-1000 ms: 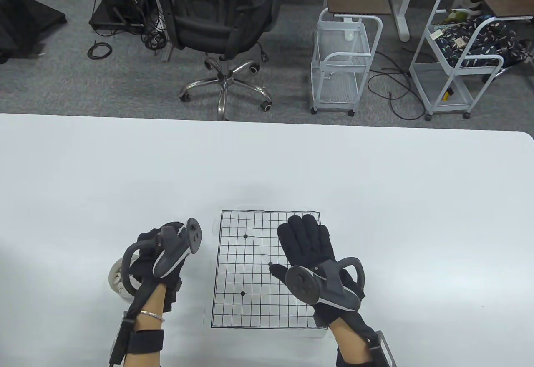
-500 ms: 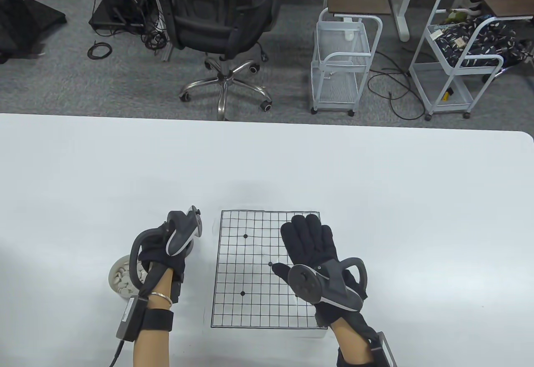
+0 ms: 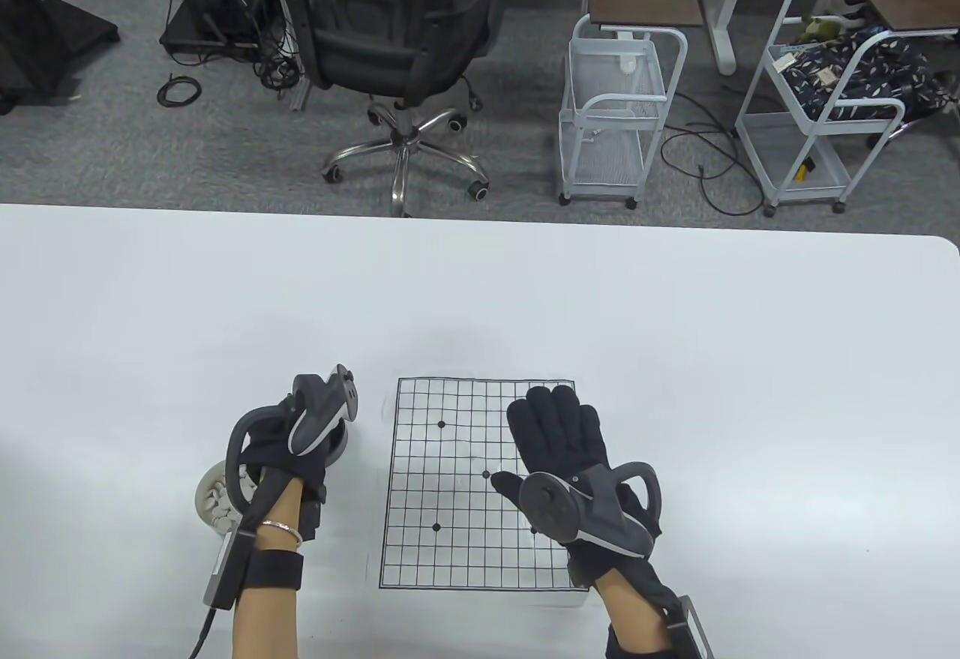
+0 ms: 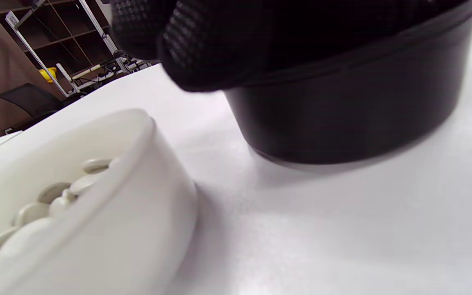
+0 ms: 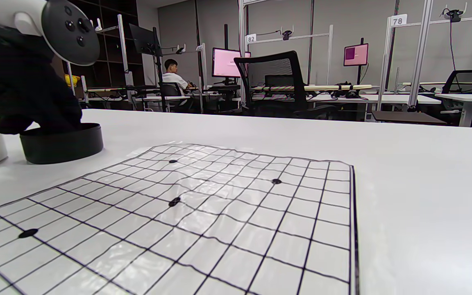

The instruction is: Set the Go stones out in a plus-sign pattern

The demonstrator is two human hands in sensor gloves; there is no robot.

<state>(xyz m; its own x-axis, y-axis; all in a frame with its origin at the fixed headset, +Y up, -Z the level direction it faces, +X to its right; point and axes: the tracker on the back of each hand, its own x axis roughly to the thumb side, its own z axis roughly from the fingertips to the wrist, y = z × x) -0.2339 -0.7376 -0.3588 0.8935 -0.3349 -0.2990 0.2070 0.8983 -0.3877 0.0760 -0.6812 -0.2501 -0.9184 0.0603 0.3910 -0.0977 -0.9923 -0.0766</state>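
The desk (image 3: 675,329) is white; the board (image 3: 450,539) is white with a grid of black lines and black dots; one bowl (image 4: 342,102) is black; the other bowl (image 4: 137,205) is white with pale stones (image 4: 55,192); both hands (image 3: 555,434) wear black gloves.

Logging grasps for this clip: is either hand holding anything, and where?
Right hand lies flat on the board, holding nothing. Left hand reaches into the black bowl; any grip is hidden.
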